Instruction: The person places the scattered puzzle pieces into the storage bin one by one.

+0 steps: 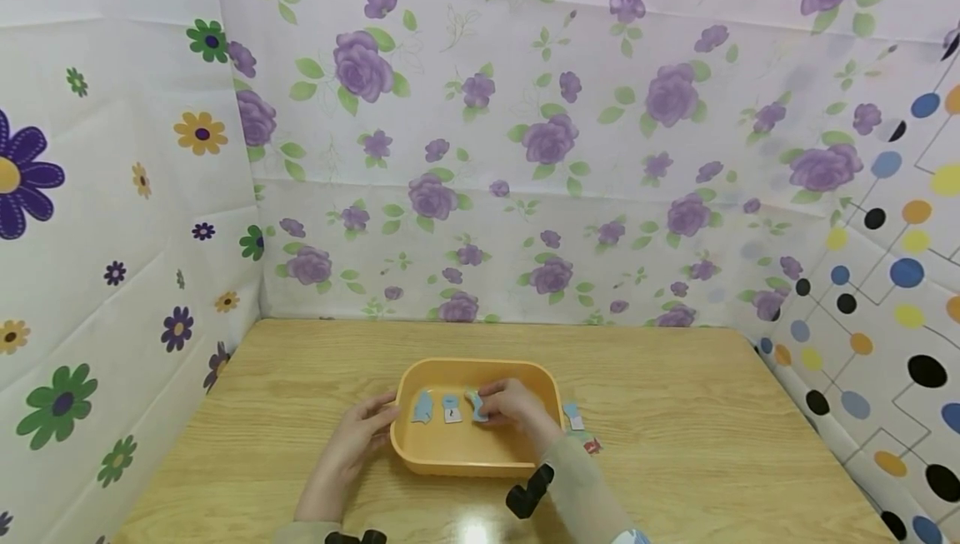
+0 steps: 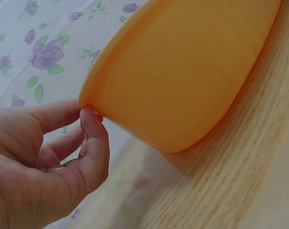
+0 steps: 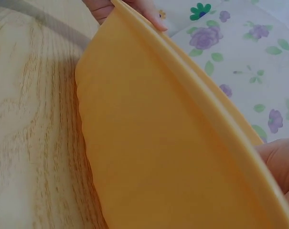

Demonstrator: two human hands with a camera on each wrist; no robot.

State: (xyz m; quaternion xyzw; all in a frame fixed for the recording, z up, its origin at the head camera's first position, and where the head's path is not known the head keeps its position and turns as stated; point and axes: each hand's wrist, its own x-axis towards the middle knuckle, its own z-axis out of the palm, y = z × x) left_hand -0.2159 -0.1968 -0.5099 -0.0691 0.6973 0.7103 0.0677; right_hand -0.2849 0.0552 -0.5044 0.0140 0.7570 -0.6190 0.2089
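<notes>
An orange plastic basin (image 1: 465, 470) sits on the table before me. My left hand (image 1: 360, 436) pinches its left rim between thumb and fingers, plain in the left wrist view, where the basin wall (image 2: 182, 81) fills the middle. My right hand (image 1: 513, 406) reaches inside over the right rim and pinches a light blue puzzle piece (image 1: 475, 403) near the basin floor. Left of that piece lie a blue-and-white puzzle piece (image 1: 452, 411) with a dark mark and a plain blue piece (image 1: 423, 407). In the right wrist view the basin's wall (image 3: 134, 119) hides most of my right hand (image 3: 283, 164).
Outside the basin's right side, a blue-and-white piece (image 1: 573, 416) and a greenish piece with red (image 1: 592, 445) lie on the wooden table (image 1: 675, 411), partly behind my right forearm. Flower-printed cloth (image 1: 510, 152) hangs behind the table, with patterned cloth on both sides.
</notes>
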